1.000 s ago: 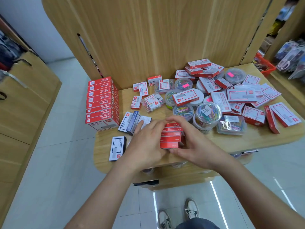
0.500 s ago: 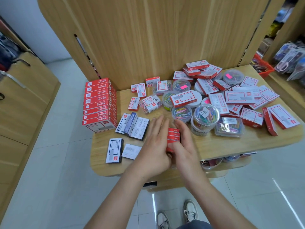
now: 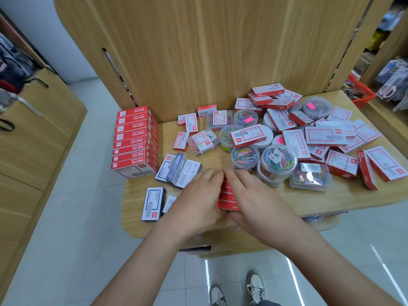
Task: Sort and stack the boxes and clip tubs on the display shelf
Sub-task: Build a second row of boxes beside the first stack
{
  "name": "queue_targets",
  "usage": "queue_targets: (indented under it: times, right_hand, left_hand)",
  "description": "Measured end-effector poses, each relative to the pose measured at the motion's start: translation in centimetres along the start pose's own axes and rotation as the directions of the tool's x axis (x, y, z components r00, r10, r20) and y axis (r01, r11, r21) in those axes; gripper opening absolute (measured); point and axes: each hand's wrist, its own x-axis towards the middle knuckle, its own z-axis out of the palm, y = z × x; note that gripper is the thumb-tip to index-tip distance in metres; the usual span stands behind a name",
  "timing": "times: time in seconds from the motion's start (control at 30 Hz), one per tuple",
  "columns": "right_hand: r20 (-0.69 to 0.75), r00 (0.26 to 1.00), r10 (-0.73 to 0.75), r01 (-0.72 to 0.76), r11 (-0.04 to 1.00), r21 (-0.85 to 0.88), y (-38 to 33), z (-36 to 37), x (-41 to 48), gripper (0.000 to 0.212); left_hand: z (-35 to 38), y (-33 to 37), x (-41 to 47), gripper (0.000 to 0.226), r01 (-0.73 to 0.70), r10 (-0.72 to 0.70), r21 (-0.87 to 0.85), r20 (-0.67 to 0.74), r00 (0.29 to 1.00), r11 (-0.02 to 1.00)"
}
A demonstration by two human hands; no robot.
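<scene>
So, quick update: a second ago both hands were curled round the ends of the short stack of small red cardboard boxes (image 3: 227,195). Now the left hand (image 3: 198,199) and right hand (image 3: 254,199) have flattened out, fingers mostly straight and pressed against the stack's two sides, tips meeting at its far end. Looks to me like squaring up rather than lifting, so I'd guess this pile is nearly done. It sits at the 6 o'clock edge of the pale wooden display shelf (image 3: 331,197). At 10 o'clock from the hands is the tall stack of big red cartons (image 3: 134,140), with a few white and blue boxes (image 3: 178,170) in between. Containers: at 1 o'clock there's a tall clear round tub with a handwritten tag (image 3: 277,162), full of coloured paper clips. A lower clear round tub (image 3: 245,156) at its 9 o'clock has the same filling. At its 4 o'clock a clear rectangular case (image 3: 310,177) also holds clips. Further back, a clear tub with a pink sticker (image 3: 318,107) sits among loose red-and-white boxes (image 3: 324,135), so plenty left to sort.
</scene>
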Motion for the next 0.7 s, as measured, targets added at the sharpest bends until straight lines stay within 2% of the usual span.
queue_targets:
  times: [0.07, 0.17, 0.2, 0.27, 0.33, 0.4, 0.47, 0.57, 0.63, 0.7]
  right_hand:
    - [-0.017, 1.000, 0.006, -0.008, 0.997, -0.081, -0.1, 0.3, 0.4, 0.092]
    - [-0.051, 0.998, 0.026, -0.030, 0.997, -0.069, -0.1, 0.3, 0.9, 0.092]
    - [-0.048, 0.999, 0.024, -0.027, 0.997, -0.066, 0.0, 0.3, 1.1, 0.085]
    - [-0.038, 0.999, 0.011, -0.013, 0.998, -0.069, -0.1, -0.3, 1.1, 0.071]
    - [-0.047, 0.999, -0.022, 0.019, 0.997, -0.070, -0.1, -1.3, 0.9, 0.070]
    - [-0.079, 0.995, -0.058, 0.054, 0.997, -0.051, 0.2, -3.2, 0.8, 0.069]
    - [-0.142, 0.988, -0.067, 0.065, 0.998, -0.020, 1.1, -5.9, 1.1, 0.070]
    - [-0.241, 0.970, -0.010, 0.053, 0.984, 0.172, 2.8, -10.6, 2.3, 0.063]
    - [-0.196, 0.980, 0.043, 0.029, 0.937, 0.348, 4.0, -13.1, 3.6, 0.056]
    - [-0.151, 0.987, 0.051, 0.019, 0.905, 0.426, 5.3, -14.8, 5.4, 0.054]
  left_hand:
    - [-0.5, 0.0, -0.3, 0.074, -0.014, 0.016, -0.020, 0.064, 0.998, 1.000]
    - [-3.4, 0.0, -0.8, 0.073, 0.041, -0.016, -0.153, 0.162, 0.987, 0.987]
    - [-4.7, 0.1, -0.7, 0.067, 0.094, -0.063, -0.219, 0.142, 0.988, 0.971]
    - [-7.0, -0.1, 0.3, 0.046, 0.199, -0.232, -0.443, -0.021, 0.973, 0.874]
    - [-8.1, -0.6, 2.6, 0.029, 0.251, -0.406, -0.543, -0.184, 0.895, 0.801]
    - [-7.9, -1.6, 5.7, 0.029, 0.341, -0.492, -0.501, -0.204, 0.846, 0.795]
    - [-6.6, -3.4, 9.0, 0.038, 0.422, -0.532, -0.455, -0.143, 0.835, 0.784]
    - [-4.9, -5.8, 12.6, 0.051, 0.572, -0.613, -0.309, -0.049, 0.788, 0.760]
    - [-4.5, -6.5, 14.1, 0.054, 0.649, -0.668, -0.230, -0.001, 0.745, 0.725]
    - [-4.4, -6.5, 14.7, 0.054, 0.664, -0.674, -0.178, 0.006, 0.738, 0.726]
